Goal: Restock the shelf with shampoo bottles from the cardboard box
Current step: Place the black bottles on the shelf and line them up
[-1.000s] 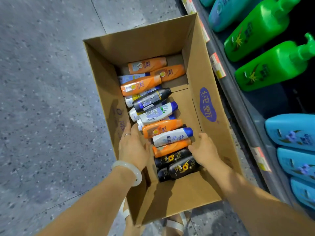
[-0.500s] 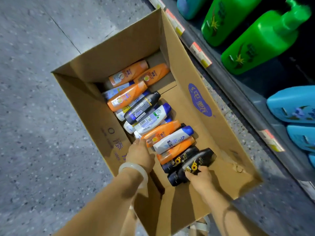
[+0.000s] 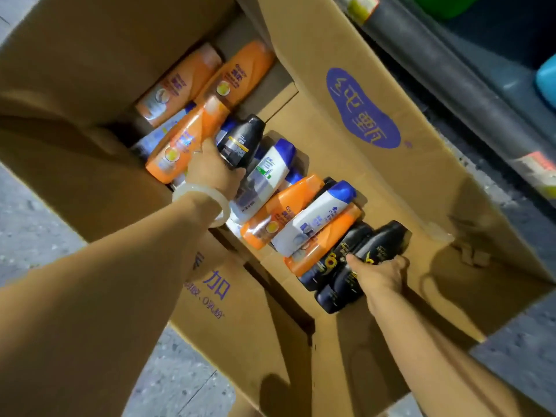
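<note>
An open cardboard box (image 3: 355, 94) on the floor holds several shampoo bottles lying in a row: orange, white with blue caps, and black. My left hand (image 3: 215, 167), with a pale bangle on the wrist, is closed around a black bottle with a gold band (image 3: 240, 139) near the box's middle, beside an orange bottle (image 3: 186, 139). My right hand (image 3: 380, 273) grips a black bottle with a sunflower label (image 3: 379, 251) at the near end of the row. A second black sunflower bottle (image 3: 328, 263) lies against it.
The shelf's dark front rail (image 3: 445, 73) with price tags runs along the box's right side. A blue bottle (image 3: 546, 79) and a green one (image 3: 445, 4) show on the shelf at the frame's edge. Grey speckled floor (image 3: 27, 230) lies to the left.
The camera has come much closer to the box. My left hand moved up the row and closed on the black gold-banded bottle. My right hand keeps its grip on the black sunflower bottle.
</note>
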`<state>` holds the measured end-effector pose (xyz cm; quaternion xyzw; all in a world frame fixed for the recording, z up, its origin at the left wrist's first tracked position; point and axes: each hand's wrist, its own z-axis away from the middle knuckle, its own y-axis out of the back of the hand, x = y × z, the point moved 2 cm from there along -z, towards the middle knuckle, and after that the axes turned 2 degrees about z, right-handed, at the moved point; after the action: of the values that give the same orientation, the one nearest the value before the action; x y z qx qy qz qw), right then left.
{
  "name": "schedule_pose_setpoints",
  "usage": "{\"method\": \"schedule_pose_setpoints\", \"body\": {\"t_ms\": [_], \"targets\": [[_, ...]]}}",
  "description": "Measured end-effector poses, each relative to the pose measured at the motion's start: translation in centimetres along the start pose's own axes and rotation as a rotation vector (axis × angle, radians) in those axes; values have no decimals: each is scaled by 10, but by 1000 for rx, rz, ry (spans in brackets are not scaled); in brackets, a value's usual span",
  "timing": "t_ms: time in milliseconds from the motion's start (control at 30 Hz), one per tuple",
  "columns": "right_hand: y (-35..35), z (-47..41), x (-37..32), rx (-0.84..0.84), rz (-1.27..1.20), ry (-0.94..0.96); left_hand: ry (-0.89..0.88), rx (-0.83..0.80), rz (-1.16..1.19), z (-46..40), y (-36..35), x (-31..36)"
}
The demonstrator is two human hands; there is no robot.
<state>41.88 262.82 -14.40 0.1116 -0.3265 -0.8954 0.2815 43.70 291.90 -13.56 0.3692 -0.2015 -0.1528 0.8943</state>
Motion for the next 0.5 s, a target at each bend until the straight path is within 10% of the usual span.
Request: {"method": "schedule_pose_setpoints", "body": {"t_ms": [500], "targets": [[-28, -8, -1, 40, 16, -3, -49, 82, -207, -14, -19, -1]]}}
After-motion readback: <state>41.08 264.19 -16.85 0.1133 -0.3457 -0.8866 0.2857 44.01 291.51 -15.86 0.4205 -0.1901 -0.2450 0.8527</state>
